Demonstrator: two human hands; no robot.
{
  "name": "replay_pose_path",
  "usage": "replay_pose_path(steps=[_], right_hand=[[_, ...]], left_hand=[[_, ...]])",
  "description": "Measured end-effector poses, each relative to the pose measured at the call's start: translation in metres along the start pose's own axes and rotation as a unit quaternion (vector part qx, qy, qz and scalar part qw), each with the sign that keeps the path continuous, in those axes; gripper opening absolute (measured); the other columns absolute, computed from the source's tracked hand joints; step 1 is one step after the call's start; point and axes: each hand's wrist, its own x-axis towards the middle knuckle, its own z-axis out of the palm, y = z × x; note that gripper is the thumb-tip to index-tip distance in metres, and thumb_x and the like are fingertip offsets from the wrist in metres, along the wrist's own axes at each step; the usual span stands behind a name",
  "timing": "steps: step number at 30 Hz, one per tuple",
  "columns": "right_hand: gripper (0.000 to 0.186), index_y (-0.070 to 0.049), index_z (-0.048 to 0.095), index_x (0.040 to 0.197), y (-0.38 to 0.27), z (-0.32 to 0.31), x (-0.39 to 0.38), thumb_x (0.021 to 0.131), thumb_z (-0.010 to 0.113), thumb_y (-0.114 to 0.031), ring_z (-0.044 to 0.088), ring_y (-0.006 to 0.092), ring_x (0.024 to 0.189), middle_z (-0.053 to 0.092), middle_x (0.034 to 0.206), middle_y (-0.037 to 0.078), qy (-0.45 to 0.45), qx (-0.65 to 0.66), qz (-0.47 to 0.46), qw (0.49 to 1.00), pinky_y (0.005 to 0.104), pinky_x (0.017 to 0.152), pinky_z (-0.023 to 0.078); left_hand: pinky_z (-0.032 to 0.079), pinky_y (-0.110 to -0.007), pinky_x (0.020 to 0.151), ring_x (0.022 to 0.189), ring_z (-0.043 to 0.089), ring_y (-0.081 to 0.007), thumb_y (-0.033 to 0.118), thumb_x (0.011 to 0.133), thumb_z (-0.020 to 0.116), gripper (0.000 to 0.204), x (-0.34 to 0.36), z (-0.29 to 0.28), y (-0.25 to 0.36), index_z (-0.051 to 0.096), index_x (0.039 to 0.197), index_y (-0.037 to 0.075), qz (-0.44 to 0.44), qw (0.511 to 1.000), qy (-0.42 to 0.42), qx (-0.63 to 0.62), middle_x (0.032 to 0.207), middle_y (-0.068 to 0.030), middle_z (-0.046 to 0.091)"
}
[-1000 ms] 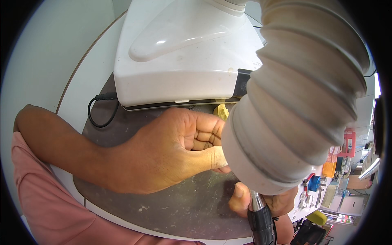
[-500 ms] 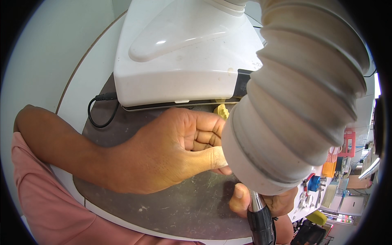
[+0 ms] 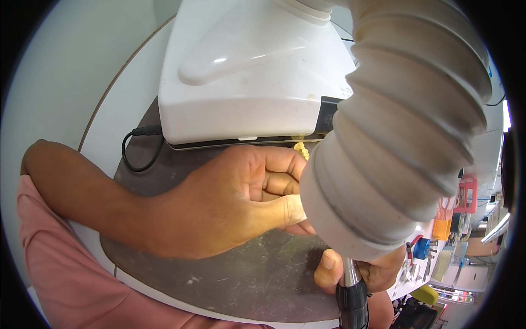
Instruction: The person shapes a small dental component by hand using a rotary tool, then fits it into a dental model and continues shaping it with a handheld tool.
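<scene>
My left hand (image 3: 241,200) reaches across the mat with its fingers curled and thumb extended, closed round a yellow, lumpy piece like a dental plaster model (image 3: 301,150). Only a small part of it shows beyond my index finger; the fingertips and the rest are hidden behind a ribbed hose. Low on the right, my right hand (image 3: 378,272) grips a rotary handpiece (image 3: 351,296) with a black body and silver neck. The tip of the handpiece disappears behind the mouth of the hose.
A thick grey-white ribbed hose (image 3: 405,131) hangs close, blocking much of the right side. A white machine housing (image 3: 241,118) stands at the back, a black cable (image 3: 125,159) at its left. A dark mat (image 3: 219,282) covers the table. Tools and orange and red baskets (image 3: 441,227) lie far right.
The yellow model shows a smaller, differently turned part beyond my left fingers. Both hands keep their grips. The whole view has shifted slightly.
</scene>
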Motion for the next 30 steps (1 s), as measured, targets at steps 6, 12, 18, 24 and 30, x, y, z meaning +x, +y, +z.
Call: replay_pose_path(steps=[6,12,18,24,30], right_hand=[[0.037,-0.002,0.054,0.097,-0.003,-0.007,0.007,0.071,0.08,-0.006,0.067,0.0314,0.077,0.065,0.087,0.019,-0.055,0.029,0.022,0.998,0.0372,0.068,0.055],[0.038,-0.002,0.057,0.099,-0.004,-0.004,0.008,0.068,0.079,0.0,0.066,0.0318,0.077,0.066,0.085,0.018,-0.084,0.073,0.013,0.994,0.0384,0.07,0.054],[0.039,-0.001,0.057,0.102,-0.009,-0.011,0.012,0.07,0.078,-0.002,0.067,0.031,0.077,0.066,0.086,0.017,-0.106,0.025,0.044,0.993,0.0376,0.067,0.055],[0.03,-0.001,0.059,0.092,-0.003,-0.001,0.004,0.069,0.078,-0.004,0.067,0.0291,0.075,0.066,0.084,0.016,0.0,0.033,0.007,0.999,0.0355,0.065,0.055],[0.046,-0.002,0.053,0.1,-0.005,-0.012,0.01,0.064,0.081,-0.003,0.067,0.0281,0.077,0.065,0.084,0.014,-0.152,0.001,0.031,0.988,0.035,0.065,0.055]], left_hand=[[0.051,-0.026,0.091,0.095,0.063,-0.0132,0.005,0.092,0.054,0.016,-0.002,0.001,0.003,0.056,0.105,-0.004,0.003,1.0,-0.002,0.002,0.102,-0.0095,0.064],[0.051,-0.026,0.091,0.095,0.063,-0.013,0.005,0.092,0.054,0.016,-0.002,0.001,0.003,0.056,0.105,-0.004,0.006,1.0,0.0,0.001,0.102,-0.0094,0.064],[0.051,-0.026,0.09,0.095,0.062,-0.0128,0.004,0.092,0.055,0.015,0.004,0.001,0.003,0.056,0.105,-0.004,0.005,1.0,0.002,-0.003,0.101,-0.0092,0.064],[0.051,-0.025,0.09,0.094,0.062,-0.0126,0.004,0.092,0.055,0.015,0.002,0.001,0.001,0.056,0.104,-0.004,0.006,1.0,0.002,-0.005,0.101,-0.0091,0.064],[0.051,-0.025,0.09,0.094,0.062,-0.0124,0.004,0.091,0.055,0.015,0.001,0.0,0.0,0.056,0.104,-0.004,0.004,1.0,0.0,-0.008,0.101,-0.0089,0.064]])
